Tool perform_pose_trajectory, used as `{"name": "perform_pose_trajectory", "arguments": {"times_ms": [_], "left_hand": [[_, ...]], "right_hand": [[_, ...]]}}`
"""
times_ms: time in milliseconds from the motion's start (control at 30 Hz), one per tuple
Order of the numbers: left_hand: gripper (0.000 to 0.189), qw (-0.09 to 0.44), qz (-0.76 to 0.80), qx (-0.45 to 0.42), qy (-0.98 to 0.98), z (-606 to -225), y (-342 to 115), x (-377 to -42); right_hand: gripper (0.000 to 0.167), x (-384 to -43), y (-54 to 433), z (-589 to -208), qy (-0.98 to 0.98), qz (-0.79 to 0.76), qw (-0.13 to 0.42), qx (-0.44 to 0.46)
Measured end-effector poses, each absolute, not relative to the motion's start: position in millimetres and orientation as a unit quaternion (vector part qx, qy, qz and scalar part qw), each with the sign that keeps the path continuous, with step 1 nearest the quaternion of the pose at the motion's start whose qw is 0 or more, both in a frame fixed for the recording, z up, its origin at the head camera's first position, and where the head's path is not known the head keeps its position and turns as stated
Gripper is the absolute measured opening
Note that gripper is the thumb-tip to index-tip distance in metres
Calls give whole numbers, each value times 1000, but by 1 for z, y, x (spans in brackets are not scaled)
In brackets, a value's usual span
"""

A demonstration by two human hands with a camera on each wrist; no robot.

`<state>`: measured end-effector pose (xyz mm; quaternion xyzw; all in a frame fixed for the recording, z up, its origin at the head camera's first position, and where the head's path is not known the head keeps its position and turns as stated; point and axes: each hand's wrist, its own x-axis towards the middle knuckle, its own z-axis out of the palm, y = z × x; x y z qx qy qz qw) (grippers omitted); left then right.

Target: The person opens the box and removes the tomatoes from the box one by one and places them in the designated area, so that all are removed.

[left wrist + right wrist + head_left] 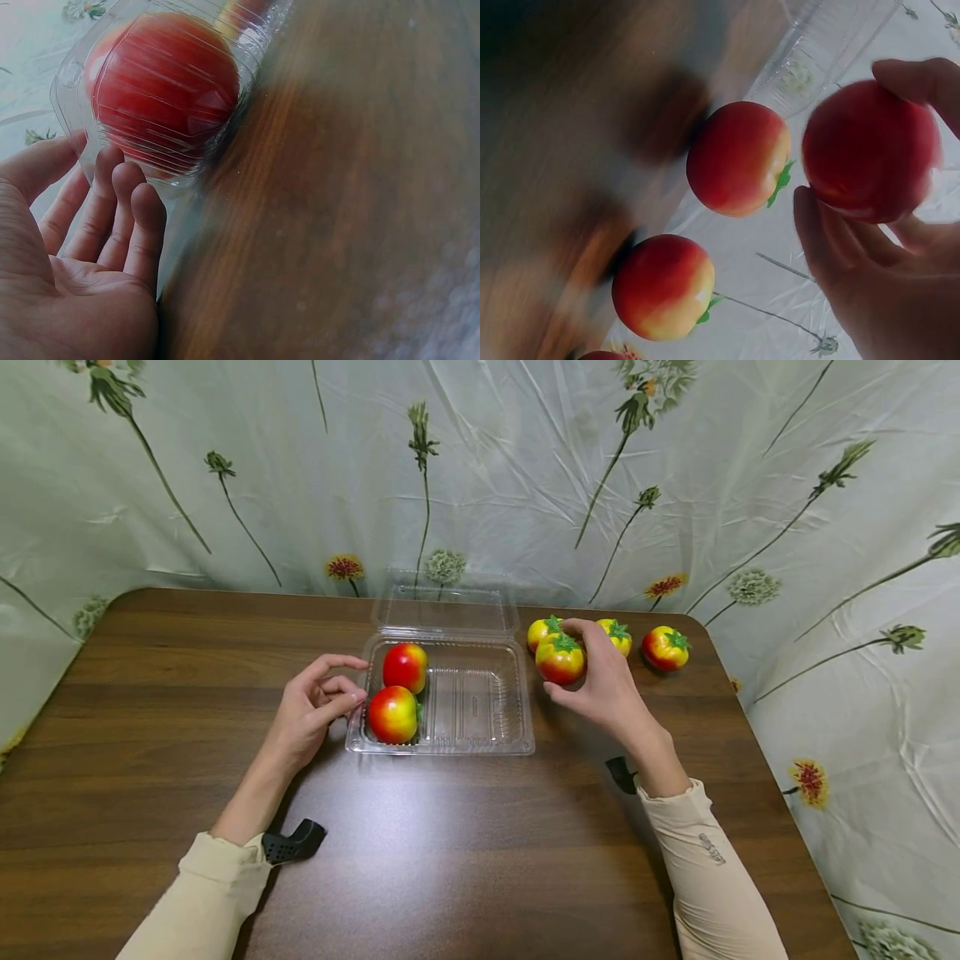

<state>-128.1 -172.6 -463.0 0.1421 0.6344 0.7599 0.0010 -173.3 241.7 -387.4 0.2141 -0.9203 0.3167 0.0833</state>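
Observation:
A clear plastic clamshell box (pixel 480 747) lies on the table with its lid tipped back. Two red-and-yellow fruits, an upper one (pixel 405 667) and a lower one (pixel 392 716), sit in its left side. My left hand (pixel 303 710) is at the box's left edge, fingers loosely bent, fingertips at the rim; in the left wrist view one fruit (pixel 165 90) shows through the plastic wall. Right of the box, my right hand (pixel 600 685) grips another fruit (pixel 560 659) with a green leafy top, held between thumb and fingers. From the right wrist, this fruit (pixel 870 150) appears above the table.
Behind the right hand stand more such fruits: one left (pixel 543 630), one partly hidden (pixel 617 637), and one farther right (pixel 664 648). The open lid (pixel 446 606) leans toward the flowered cloth (pixel 510 468) behind the brown wooden table (pixel 187 710).

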Motion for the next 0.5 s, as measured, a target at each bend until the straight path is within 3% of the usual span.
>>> {"name": "perform_pose_trajectory", "arguments": {"times_ms": [500], "left_hand": [[35,1,760,140,635,-463,-173,-128]], "right_hand": [[75,-176,242,-401,-938,253,-28,237]]}}
